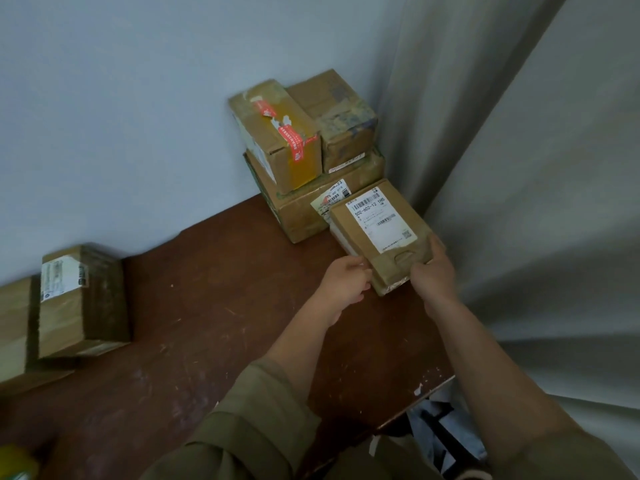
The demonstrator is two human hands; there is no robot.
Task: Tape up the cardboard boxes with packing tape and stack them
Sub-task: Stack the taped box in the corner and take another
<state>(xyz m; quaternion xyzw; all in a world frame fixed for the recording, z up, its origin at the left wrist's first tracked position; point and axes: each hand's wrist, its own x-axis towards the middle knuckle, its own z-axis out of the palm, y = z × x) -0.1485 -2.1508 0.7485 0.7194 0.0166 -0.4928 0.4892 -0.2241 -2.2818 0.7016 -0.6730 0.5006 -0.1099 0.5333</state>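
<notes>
We stand over a dark red-brown table (194, 306) pushed against a pale wall (121, 98), with a grey curtain (519, 168) hanging at the right. In the far corner sits a stack: a wide bottom box (298, 209) carrying two smaller ones side by side, the red-taped box (277, 136) on the left and the scuffed box (339, 123) on the right. At the table's left edge a labelled box (81, 303) lies on top of a larger flat box (14, 327), which runs out of view.

Just in front of the stack, near the curtain, we hold the small box (379, 233) with a white shipping label on its top face; it touches or nearly touches the bottom box. Our left hand (346, 285) grips its near left corner with curled fingers. Our right hand (434, 268) grasps the near right corner, fingers wrapped onto the far side.

A yellow object (15, 462) is blurred at the bottom left corner.
</notes>
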